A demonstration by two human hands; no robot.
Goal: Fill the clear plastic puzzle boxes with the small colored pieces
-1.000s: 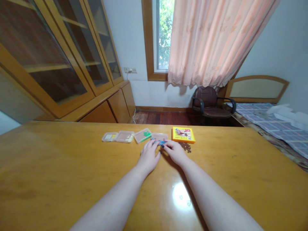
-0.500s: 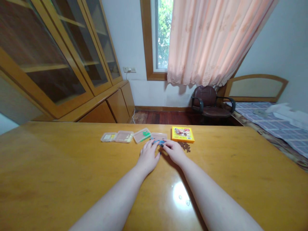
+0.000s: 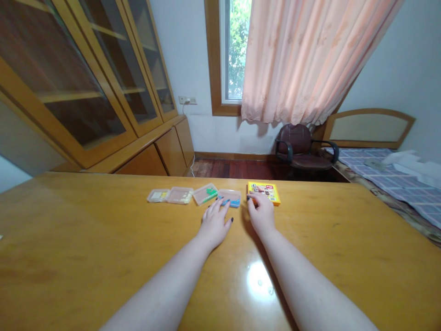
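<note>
My left hand [image 3: 215, 225] lies on the table with its fingers spread. Its fingertips touch the near edge of a clear plastic tray [image 3: 230, 192] that holds small blue pieces [image 3: 234, 202]. To the right, my right hand [image 3: 262, 215] hangs just in front of a flat yellow box [image 3: 274, 193] and covers part of it. The fingers are curled together, and whatever they may hold is hidden. Left of the blue pieces stands another clear tray with green pieces [image 3: 211, 191].
Further left are a clear tray with pale pieces [image 3: 179, 195] and a smaller tray with yellowish pieces [image 3: 157, 196]. All stand near the far edge of the wooden table [image 3: 120, 220]. Beyond it are a chair [image 3: 298, 145], a glass-door cabinet [image 3: 138, 92] and a bed [image 3: 386, 174].
My right hand has moved right, from the blue pieces to the front of the yellow box, covering the brown pieces seen there before. My left hand has stayed at the tray.
</note>
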